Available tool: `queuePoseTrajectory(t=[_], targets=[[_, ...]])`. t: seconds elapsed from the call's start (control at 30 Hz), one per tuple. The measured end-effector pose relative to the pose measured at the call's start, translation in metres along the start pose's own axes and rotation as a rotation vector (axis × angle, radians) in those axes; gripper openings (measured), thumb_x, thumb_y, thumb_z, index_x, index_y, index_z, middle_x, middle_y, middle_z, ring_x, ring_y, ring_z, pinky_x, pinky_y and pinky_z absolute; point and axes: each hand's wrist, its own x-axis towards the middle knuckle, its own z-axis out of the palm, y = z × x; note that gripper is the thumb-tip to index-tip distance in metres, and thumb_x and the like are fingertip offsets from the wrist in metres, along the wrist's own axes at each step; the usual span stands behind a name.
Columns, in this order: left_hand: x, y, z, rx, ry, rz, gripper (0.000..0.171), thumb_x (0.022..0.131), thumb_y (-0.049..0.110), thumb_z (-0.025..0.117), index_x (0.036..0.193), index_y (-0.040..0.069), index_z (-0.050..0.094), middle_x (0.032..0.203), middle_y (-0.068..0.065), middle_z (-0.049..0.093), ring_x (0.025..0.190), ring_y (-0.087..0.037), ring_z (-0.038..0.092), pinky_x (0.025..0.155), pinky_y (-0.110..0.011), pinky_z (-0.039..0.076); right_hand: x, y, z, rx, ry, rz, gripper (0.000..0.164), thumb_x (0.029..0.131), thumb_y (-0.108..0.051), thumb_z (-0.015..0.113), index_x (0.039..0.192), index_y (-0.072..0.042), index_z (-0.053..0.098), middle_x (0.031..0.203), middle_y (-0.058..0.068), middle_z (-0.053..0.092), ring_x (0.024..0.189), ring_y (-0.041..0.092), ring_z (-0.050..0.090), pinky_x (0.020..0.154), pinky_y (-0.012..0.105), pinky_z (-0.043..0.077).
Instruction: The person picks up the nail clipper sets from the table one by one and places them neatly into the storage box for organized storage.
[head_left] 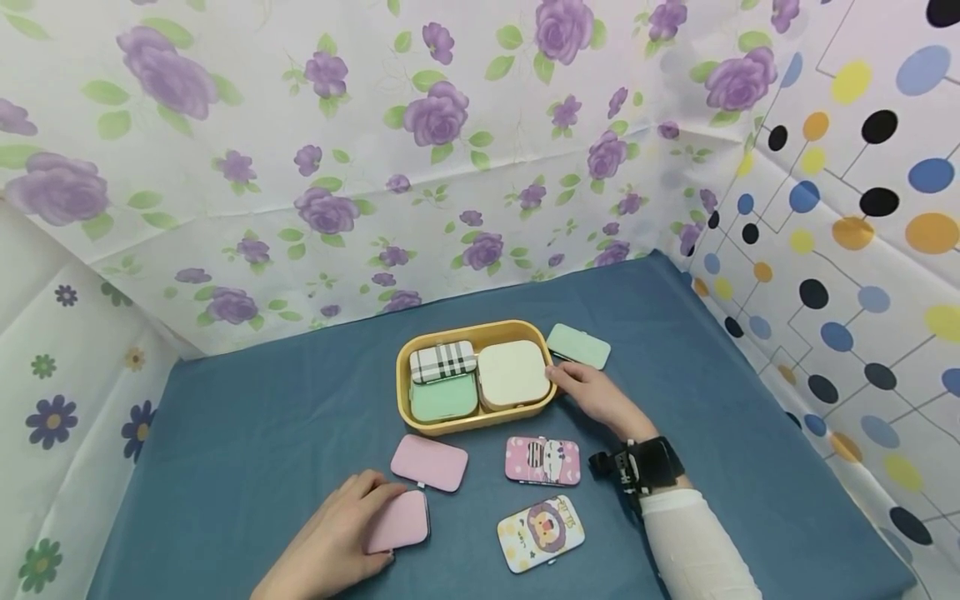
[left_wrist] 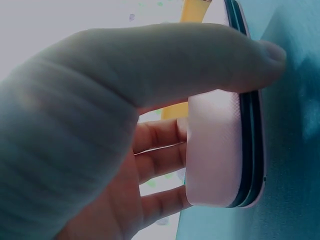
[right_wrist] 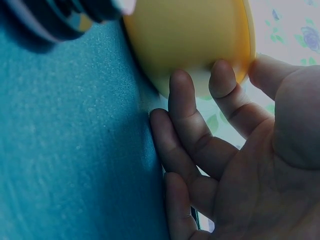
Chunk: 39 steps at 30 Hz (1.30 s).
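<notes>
Risking, we judge, a shifted yellow container point(head_left: 480, 422) if our right hand point(head_left: 600, 400) pulls its rim, or a dropped pink case point(head_left: 399, 523) if our left hand point(head_left: 337, 529) loosens, we work half-closed: the left grips the case between thumb and fingers; the right, farther ahead, pinches the container's end, other fingers loosely bent below the rim.

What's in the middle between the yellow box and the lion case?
A pink case with a cartoon on it lies between the yellow box and the lion case. You can see it in the head view.
</notes>
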Motion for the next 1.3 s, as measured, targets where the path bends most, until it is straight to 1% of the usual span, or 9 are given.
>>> queuePoseTrajectory(t=[0.17,0.4,0.5,0.63,0.73,0.87,1.03,1.13,1.3], targets=[[0.001,-0.001,0.000,-0.005,0.021,0.011,0.076,0.060,0.021,0.091,0.130,0.027,0.062,0.111,0.018,0.049,0.096,-0.002,0.046,0.082,-0.035,0.046,0.000,0.002,0.000,0.009,-0.005,-0.002,0.051,0.093,-0.069,0.049,0.100,-0.021,0.068,0.103,0.006,0.060,0.095,0.026,0.055,0.080,0.041,0.037],[0.003,-0.001,0.000,-0.018,0.030,0.017,0.076,0.060,0.022,0.091,0.130,0.025,0.062,0.114,0.018,0.050,0.099,-0.002,0.046,0.084,-0.035,0.046,0.002,0.004,-0.001,0.002,-0.006,-0.003,0.052,0.092,-0.070,0.049,0.100,-0.022,0.068,0.102,0.006,0.060,0.095,0.026,0.055,0.080,0.041,0.038],[0.005,-0.001,-0.001,-0.010,0.031,0.015,0.075,0.062,0.024,0.091,0.131,0.025,0.062,0.114,0.018,0.050,0.100,-0.002,0.046,0.085,-0.036,0.046,0.003,0.004,0.000,0.001,-0.006,-0.006,0.053,0.092,-0.071,0.049,0.099,-0.022,0.068,0.103,0.006,0.061,0.095,0.026,0.055,0.080,0.041,0.038],[0.007,-0.001,-0.001,0.004,0.046,0.027,0.074,0.062,0.025,0.091,0.130,0.024,0.062,0.116,0.017,0.050,0.102,-0.003,0.045,0.085,-0.036,0.046,0.003,0.004,0.000,0.002,-0.006,-0.010,0.053,0.092,-0.071,0.049,0.099,-0.022,0.068,0.103,0.005,0.061,0.095,0.026,0.055,0.081,0.041,0.039],[0.009,-0.001,-0.001,0.014,0.068,0.044,0.073,0.061,0.025,0.091,0.129,0.023,0.062,0.117,0.015,0.050,0.103,-0.003,0.045,0.084,-0.035,0.046,0.002,0.002,-0.001,0.005,-0.006,-0.009,0.053,0.092,-0.071,0.049,0.099,-0.022,0.068,0.103,0.005,0.061,0.094,0.026,0.056,0.080,0.041,0.039],[0.012,-0.001,-0.001,0.020,0.074,0.046,0.073,0.062,0.024,0.091,0.129,0.024,0.062,0.120,0.014,0.050,0.105,-0.004,0.045,0.086,-0.036,0.046,0.002,0.003,0.000,0.012,-0.008,-0.011,0.053,0.092,-0.070,0.049,0.099,-0.021,0.067,0.104,0.006,0.061,0.094,0.026,0.056,0.080,0.040,0.038],[0.014,0.001,-0.001,0.020,0.067,0.037,0.073,0.062,0.022,0.091,0.129,0.024,0.062,0.119,0.014,0.050,0.106,-0.006,0.046,0.087,-0.037,0.046,0.003,0.004,0.000,0.013,-0.012,-0.011,0.053,0.092,-0.071,0.049,0.098,-0.021,0.068,0.105,0.005,0.061,0.095,0.026,0.055,0.080,0.040,0.039],[0.015,0.002,-0.001,0.018,0.054,0.028,0.072,0.063,0.024,0.091,0.129,0.024,0.062,0.119,0.014,0.050,0.105,-0.006,0.046,0.087,-0.037,0.046,0.003,0.004,0.001,0.001,-0.005,-0.014,0.053,0.092,-0.070,0.049,0.098,-0.022,0.068,0.104,0.004,0.061,0.095,0.025,0.055,0.080,0.040,0.039],[0.019,0.005,-0.003,0.000,0.026,-0.008,0.073,0.064,0.028,0.090,0.131,0.025,0.060,0.118,0.014,0.051,0.102,-0.005,0.048,0.086,-0.037,0.047,0.002,0.002,0.002,-0.014,0.007,-0.028,0.052,0.094,-0.068,0.048,0.096,-0.019,0.067,0.100,0.005,0.061,0.093,0.026,0.055,0.080,0.040,0.038]])
